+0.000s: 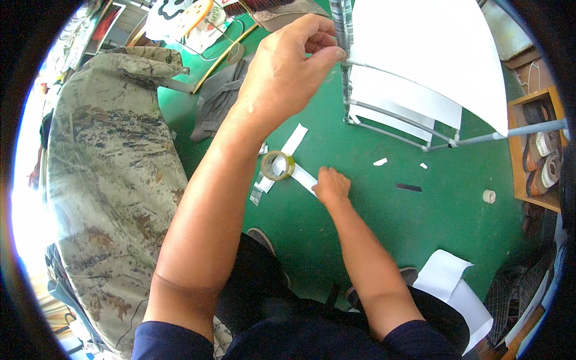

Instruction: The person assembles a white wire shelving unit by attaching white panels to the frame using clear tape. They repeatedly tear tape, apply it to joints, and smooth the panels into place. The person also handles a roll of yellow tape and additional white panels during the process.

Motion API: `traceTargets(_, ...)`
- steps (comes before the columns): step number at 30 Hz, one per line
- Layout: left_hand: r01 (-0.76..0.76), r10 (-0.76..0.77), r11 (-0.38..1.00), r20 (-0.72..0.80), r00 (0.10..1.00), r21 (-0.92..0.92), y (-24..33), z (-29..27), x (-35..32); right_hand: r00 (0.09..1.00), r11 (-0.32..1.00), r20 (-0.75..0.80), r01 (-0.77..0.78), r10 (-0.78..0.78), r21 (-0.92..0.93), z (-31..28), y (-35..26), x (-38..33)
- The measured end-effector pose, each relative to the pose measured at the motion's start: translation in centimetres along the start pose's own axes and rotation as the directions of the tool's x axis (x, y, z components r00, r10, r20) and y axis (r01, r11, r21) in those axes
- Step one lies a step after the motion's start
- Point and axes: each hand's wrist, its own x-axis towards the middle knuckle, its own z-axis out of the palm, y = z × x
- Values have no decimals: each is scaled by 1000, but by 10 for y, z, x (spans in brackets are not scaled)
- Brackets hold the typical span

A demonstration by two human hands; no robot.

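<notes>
My left hand is raised at the top, its fingers curled and the thumb pressed at a dark upright pole of a tube frame. What the fingertips pinch is hidden. Lower down, my right hand closes on the end of a white paper strip above the green floor. A roll of clear tape lies against the strip's other end, over further white strips. White sheets cover the frame to the right of the pole.
Camouflage cloth drapes over something at the left. Paper scraps, a dark strip and a small white roll lie on the floor. A wooden shoe shelf stands right, curled white paper near my leg.
</notes>
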Motion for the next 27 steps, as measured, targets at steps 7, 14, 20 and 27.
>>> traceTargets(7,78,-74,995,60,995,-65,1,-10,1,992,998,121,47,-42,-34,7,-6,0)
traceTargets(14,101,-108,967,-19,994,-234,12,0,6,984,998,179,26,-14,-65,-47,34,39)
traceTargets(20,154,-151,956,32,988,-251,18,0,8,988,997,157,-10,-2,77,-78,58,41)
traceTargets(27,208,-189,950,100,977,-233,23,0,9,985,986,163,33,-60,164,-95,70,42)
